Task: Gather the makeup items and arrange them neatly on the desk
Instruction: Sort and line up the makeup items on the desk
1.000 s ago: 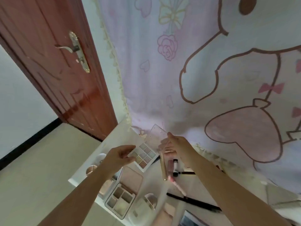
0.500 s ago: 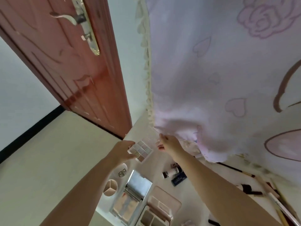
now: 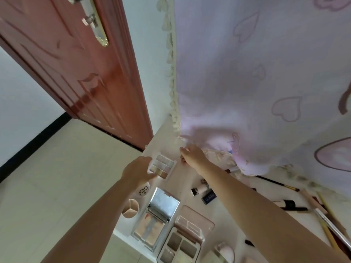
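Left hand point(image 3: 137, 172) curled round the near-left edge of the nine-pan eyeshadow palette point(image 3: 163, 166), thumb below, fingers above, gripping it at the far left corner of the white desk point(image 3: 163, 137). Right hand point(image 3: 191, 155) at the palette's far right side, fingers bent toward the desk beside the pink curtain point(image 3: 256, 82); fingertips blurred, so impossible to say whether pinching the clear lid or anything at all. Lid itself barely visible against the desk. Palette nearly square, tilted diamond-wise, one corner pointing to the far corner of the desk, pans facing up.

Nearer, along the left edge: round white lid point(image 3: 143, 190) partly under the left wrist, round three-part compact point(image 3: 130, 208), mirrored palette point(image 3: 156, 219) lying open with its long axis running toward the camera, four-pan palette point(image 3: 180, 247) cut off by the bottom border. Small tubes point(image 3: 201, 188) half hidden behind the right forearm. Brushes point(image 3: 322, 215) at far right, running out of view.
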A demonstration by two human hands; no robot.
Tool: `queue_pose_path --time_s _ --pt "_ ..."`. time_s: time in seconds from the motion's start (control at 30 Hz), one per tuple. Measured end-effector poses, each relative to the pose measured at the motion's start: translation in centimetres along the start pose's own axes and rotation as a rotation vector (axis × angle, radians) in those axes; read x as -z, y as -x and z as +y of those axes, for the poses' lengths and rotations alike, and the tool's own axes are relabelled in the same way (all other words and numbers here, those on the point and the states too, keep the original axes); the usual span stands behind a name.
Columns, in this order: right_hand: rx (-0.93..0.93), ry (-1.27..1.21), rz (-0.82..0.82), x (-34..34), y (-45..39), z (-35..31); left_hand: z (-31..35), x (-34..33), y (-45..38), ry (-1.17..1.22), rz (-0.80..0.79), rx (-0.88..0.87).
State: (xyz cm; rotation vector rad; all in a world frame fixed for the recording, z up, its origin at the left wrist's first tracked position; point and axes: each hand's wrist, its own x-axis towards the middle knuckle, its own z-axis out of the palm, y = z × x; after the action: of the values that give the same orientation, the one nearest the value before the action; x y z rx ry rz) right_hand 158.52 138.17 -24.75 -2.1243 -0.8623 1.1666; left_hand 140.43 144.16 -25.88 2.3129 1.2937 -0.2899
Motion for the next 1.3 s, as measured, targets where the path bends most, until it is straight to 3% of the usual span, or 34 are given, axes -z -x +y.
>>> queue_pose_path --time_s 0.17,0.23,0.37,0.6,0.7,0.8,1.0,1.13,1.3 --pt "0.139 0.255 -0.142 3.6 4.6 0.9 3.6 1.6 2.3 -0.044 0.166 -0.031" --pt "0.222 0.384 -0.144 5.8 7.2 2.4 6.4 1.8 3.0 -0.016 0.235 -0.102" --pt "0.286 0.446 -0.095 11.4 13.1 7.8 14.4 0.6 4.5 -0.061 0.204 -0.339" --pt "0.104 0.507 0.190 22.3 22.7 20.6 30.3 -6.3 8.1 -0.185 0.002 -0.563" --pt "-0.109 0.614 0.234 25.5 27.3 26.6 35.9 -10.6 11.0 -0.279 -0.100 -0.691" --pt "-0.285 0.569 0.289 27.3 31.0 32.0 40.0 -14.4 13.7 -0.360 -0.210 -0.782" --pt "-0.410 0.425 0.498 28.7 32.6 37.6 44.9 -18.8 17.6 -0.435 -0.326 -0.801" --pt "-0.443 0.298 0.484 28.8 31.9 38.7 46.1 -20.5 18.7 -0.477 -0.387 -0.792" --pt "-0.382 0.375 0.518 28.3 30.7 39.2 46.2 -21.0 19.1 -0.390 -0.400 -0.711"
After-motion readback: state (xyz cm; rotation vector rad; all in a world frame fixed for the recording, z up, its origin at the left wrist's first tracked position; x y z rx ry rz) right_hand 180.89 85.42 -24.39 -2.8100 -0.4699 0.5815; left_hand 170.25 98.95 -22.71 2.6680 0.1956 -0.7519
